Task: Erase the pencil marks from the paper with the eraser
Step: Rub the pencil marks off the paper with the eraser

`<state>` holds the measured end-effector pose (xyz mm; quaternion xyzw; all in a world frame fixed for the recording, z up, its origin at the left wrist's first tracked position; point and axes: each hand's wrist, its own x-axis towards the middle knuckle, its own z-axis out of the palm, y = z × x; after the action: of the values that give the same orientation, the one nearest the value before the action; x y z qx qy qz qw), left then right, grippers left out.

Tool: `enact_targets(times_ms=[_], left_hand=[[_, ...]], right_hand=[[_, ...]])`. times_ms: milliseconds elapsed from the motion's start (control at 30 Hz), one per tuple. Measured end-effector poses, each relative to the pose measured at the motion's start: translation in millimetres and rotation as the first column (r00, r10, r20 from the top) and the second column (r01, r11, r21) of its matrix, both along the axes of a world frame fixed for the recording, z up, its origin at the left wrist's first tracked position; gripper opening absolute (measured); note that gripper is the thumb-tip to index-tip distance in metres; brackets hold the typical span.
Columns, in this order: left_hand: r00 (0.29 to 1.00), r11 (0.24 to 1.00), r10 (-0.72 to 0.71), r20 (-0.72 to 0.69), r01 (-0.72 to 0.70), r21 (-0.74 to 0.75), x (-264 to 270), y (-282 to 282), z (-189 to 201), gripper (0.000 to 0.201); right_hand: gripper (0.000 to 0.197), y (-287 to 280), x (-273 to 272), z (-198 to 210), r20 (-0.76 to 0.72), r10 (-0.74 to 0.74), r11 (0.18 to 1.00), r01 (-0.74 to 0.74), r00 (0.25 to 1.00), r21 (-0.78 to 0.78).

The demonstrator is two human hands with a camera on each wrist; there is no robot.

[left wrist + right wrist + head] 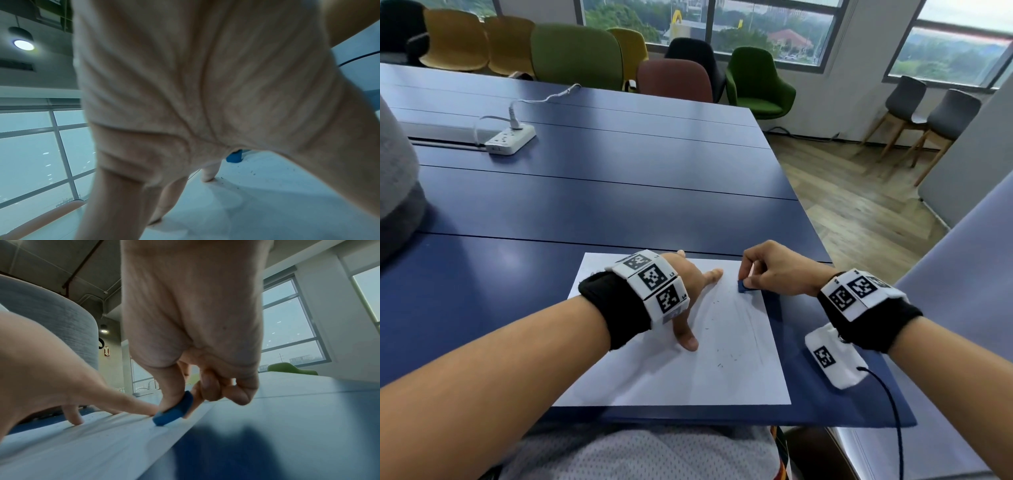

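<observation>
A white sheet of paper [688, 370] lies on the blue table near its front edge, with faint grey pencil streaks [748, 318] along its right side and dark crumbs scattered about. My left hand [690, 291] rests spread on the paper with straight fingers pressing it flat. My right hand [748, 279] pinches a small blue eraser [743, 286] between thumb and forefinger, its lower edge touching the paper near the upper right corner. The right wrist view shows the eraser [174, 409] tilted, its corner on the sheet. In the left wrist view the eraser [234, 156] peeks past the palm.
A white power strip [510, 138] with a plugged cable lies far back on the blue table [602, 192]. A grey rounded object [397, 178] stands at the left edge. Chairs line the far side. The table's right edge drops to a wooden floor.
</observation>
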<state>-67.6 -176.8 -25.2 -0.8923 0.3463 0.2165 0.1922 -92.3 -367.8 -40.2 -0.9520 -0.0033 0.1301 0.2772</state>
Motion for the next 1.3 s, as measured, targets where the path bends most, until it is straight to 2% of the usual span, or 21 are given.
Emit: enact_targets(times_ms=[133, 167, 267, 333, 467, 500, 567, 633, 767, 800, 900, 967, 1067, 1100, 1233, 1300], left_hand=[[1.000, 1.000, 0.005, 0.006, -0.005, 0.004, -0.4, 0.6, 0.8, 0.131], [1.000, 1.000, 0.005, 0.004, -0.005, 0.003, -0.3, 0.3, 0.6, 0.131], [1.000, 1.000, 0.005, 0.000, -0.005, 0.000, 0.7, -0.4, -1.0, 0.132], [1.000, 1.000, 0.008, 0.000, -0.008, 0.006, 1.4, -1.1, -1.3, 0.132], [0.999, 0.999, 0.032, -0.020, -0.032, 0.006, 1.0, -0.9, 0.5, 0.135], [0.999, 0.999, 0.033, -0.025, -0.033, 0.006, 0.2, -1.1, 1.2, 0.135], [0.999, 0.999, 0.039, -0.023, -0.039, 0.013, -0.7, -1.2, 2.2, 0.135], [0.999, 0.999, 0.035, -0.018, -0.035, 0.022, -1.1, -2.1, 2.2, 0.134], [1.000, 1.000, 0.024, -0.009, -0.024, 0.020, -0.4, -1.7, 0.8, 0.134], [1.000, 1.000, 0.021, -0.007, -0.020, 0.016, -0.7, -1.2, 0.4, 0.133], [1.000, 1.000, 0.023, -0.001, -0.023, 0.003, -1.6, -1.0, 0.5, 0.132], [1.000, 1.000, 0.026, -0.002, -0.026, 0.002, -1.1, -1.5, 1.2, 0.133], [0.999, 0.999, 0.032, -0.012, -0.032, 0.013, -1.2, -1.5, 2.5, 0.134], [0.999, 0.999, 0.033, -0.014, -0.033, 0.017, -1.3, -1.5, 2.3, 0.134], [1.000, 1.000, 0.019, -0.005, -0.019, 0.017, -1.6, -0.8, 1.8, 0.132], [1.000, 1.000, 0.010, 0.006, -0.010, 0.016, -2.0, -1.0, 2.8, 0.131]], right_hand=[[0.008, -3.2, -8.5, 8.0, -0.205, 0.145, 0.989, -0.148, 0.968, 0.001], [0.008, -3.3, -6.0, 9.4, -0.197, 0.139, 0.989, -0.144, 0.970, -0.013], [0.005, -0.6, 2.1, 7.3, -0.035, 0.022, 0.999, -0.023, 0.999, -0.034], [0.006, -2.4, -1.2, 5.3, -0.033, 0.016, 1.000, -0.016, 0.999, -0.004], [0.012, -4.9, -9.9, 12.9, -0.263, 0.167, 0.982, -0.184, 0.950, -0.040], [0.011, -4.4, -9.5, 12.5, -0.242, 0.153, 0.984, -0.170, 0.958, -0.052], [0.006, -0.8, -8.4, 8.2, -0.100, 0.073, 0.995, -0.078, 0.992, -0.054], [0.004, -0.3, -14.7, 3.4, -0.022, 0.019, 1.000, -0.020, 1.000, -0.011], [0.007, -1.6, -24.6, 10.5, -0.209, 0.136, 0.990, -0.141, 0.968, -0.007], [0.006, -0.5, -21.2, 11.3, -0.205, 0.130, 0.990, -0.138, 0.970, -0.025], [0.004, 5.3, -13.9, 6.3, -0.049, 0.005, 1.000, -0.007, 0.999, -0.029], [0.004, 5.1, -18.7, 3.6, -0.036, -0.007, 1.000, 0.007, 0.999, -0.012], [0.008, 3.2, -26.1, 7.9, -0.222, 0.116, 0.993, -0.119, 0.968, -0.004], [0.009, 3.7, -24.4, 9.0, -0.244, 0.126, 0.991, -0.131, 0.961, -0.005], [0.005, 12.2, -14.8, 4.9, -0.050, -0.032, 0.999, 0.032, 0.998, 0.002], [0.007, 13.2, -21.2, 3.3, -0.054, -0.019, 0.999, 0.020, 0.998, 0.032]])
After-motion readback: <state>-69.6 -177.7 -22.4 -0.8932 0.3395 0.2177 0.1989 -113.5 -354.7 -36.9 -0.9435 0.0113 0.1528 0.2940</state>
